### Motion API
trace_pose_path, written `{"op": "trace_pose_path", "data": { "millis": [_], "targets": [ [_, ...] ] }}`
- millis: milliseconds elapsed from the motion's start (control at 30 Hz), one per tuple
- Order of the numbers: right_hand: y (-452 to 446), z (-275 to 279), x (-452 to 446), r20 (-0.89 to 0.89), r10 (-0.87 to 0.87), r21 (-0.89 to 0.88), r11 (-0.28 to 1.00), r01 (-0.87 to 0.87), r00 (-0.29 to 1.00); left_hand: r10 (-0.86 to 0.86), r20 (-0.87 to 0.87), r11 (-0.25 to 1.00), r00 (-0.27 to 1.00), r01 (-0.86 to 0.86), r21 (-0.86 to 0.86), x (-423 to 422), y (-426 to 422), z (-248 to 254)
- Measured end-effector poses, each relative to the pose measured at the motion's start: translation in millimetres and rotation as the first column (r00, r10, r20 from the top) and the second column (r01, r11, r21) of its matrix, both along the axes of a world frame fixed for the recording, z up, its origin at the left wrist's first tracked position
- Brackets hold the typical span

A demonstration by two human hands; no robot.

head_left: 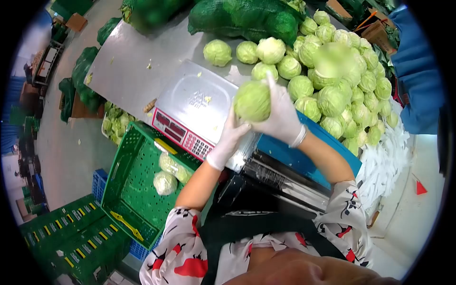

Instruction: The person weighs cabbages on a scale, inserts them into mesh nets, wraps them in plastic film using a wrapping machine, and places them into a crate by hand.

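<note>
- Table [128,61] of grey metal is largest in my far view; its left edge borders the floor [66,156], and over this side, I judge, hands can pass most freely.
- Heap of cabbages [332,99] covers the right part, perhaps so that the right hand reaches it easily; sideways movement has less room there.
- Green crate [137,185] stands at the near left, with pale cabbages [166,183] inside; its high rim is an edge which the left forearm [197,185] should respect.
- Scale [183,107] turns its keypad [197,145] to the near side, I suppose for comfortable reading.
- Right hand [282,114], in white glove, bends its fingers around the right side of the held cabbage [251,102].
- Left hand [229,141], also gloved, cups the lower left side; two palms probably prevent rolling.
- Held cabbage is between both hands, before the scale's right end; I cannot tell its exact height.
</note>
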State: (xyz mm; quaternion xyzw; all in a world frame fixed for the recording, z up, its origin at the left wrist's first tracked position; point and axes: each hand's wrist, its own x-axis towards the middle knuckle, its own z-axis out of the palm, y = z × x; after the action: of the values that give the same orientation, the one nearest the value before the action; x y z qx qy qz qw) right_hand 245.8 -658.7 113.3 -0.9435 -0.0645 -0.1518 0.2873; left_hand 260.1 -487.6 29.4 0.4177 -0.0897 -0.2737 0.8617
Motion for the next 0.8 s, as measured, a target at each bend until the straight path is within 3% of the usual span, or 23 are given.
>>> {"op": "trace_pose_path", "data": {
  "millis": [33,133,167,233,433,533,667,800],
  "targets": [
    [12,7,-11,0.03,0.043,-0.027,0.999,-0.042,0.999,-0.009,-0.037,0.997,0.999,0.006,-0.08,-2,-4,8],
    [6,25,-27,-0.031,0.181,0.454,0.879,-0.147,0.983,-0.055,-0.179,0.957,0.982,0.001,-0.29,-14,14,16],
    [4,33,-30,0.008,0.169,0.413,0.897,-0.158,0.985,-0.077,-0.224,0.934,0.972,-0.008,-0.357,-15,22,18],
    [7,35,-37,0.045,0.143,0.235,0.96,-0.15,0.989,-0.043,-0.216,0.953,0.975,-0.025,-0.302,-21,36,19],
    [39,48,-41,0.033,0.18,0.207,0.961,-0.183,0.983,0.045,-0.113,0.986,0.993,-0.062,-0.156,-32,58,41],
    [49,54,-43,0.084,0.196,0.133,0.97,-0.206,0.977,0.12,-0.031,0.988,0.992,-0.123,-0.097,-37,67,55],
    [68,53,-59,0.155,0.176,-0.152,0.976,-0.153,0.972,0.158,0.034,0.986,0.987,-0.156,-0.052,-44,79,63],
    [73,50,-66,0.216,0.211,-0.162,0.971,-0.178,0.953,0.153,-0.015,0.987,0.988,-0.153,-0.049,-53,85,66]
  ]
}}
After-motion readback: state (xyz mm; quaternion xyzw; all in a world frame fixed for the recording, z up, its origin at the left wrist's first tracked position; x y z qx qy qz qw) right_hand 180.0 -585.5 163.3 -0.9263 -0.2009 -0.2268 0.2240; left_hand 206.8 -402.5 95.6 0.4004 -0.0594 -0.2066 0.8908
